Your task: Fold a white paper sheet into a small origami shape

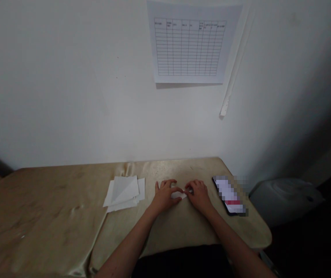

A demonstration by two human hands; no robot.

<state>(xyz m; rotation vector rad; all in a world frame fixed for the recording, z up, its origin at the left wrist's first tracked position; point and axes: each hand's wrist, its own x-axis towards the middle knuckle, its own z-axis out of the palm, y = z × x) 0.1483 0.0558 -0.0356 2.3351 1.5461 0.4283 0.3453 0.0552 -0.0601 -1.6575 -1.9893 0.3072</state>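
Note:
My left hand (165, 195) and my right hand (198, 194) rest close together on the tan table (52, 216), both bent over a small folded piece of white paper (179, 194). The fingers of each hand press and pinch the paper against the tabletop, and most of the paper is hidden beneath them. A loose stack of white paper sheets (125, 193) lies just left of my left hand, apart from it.
A phone (229, 196) with a lit screen lies to the right of my right hand near the table's right edge. A printed grid sheet (190, 44) hangs on the white wall. A white bin (284, 199) stands beyond the table's right side.

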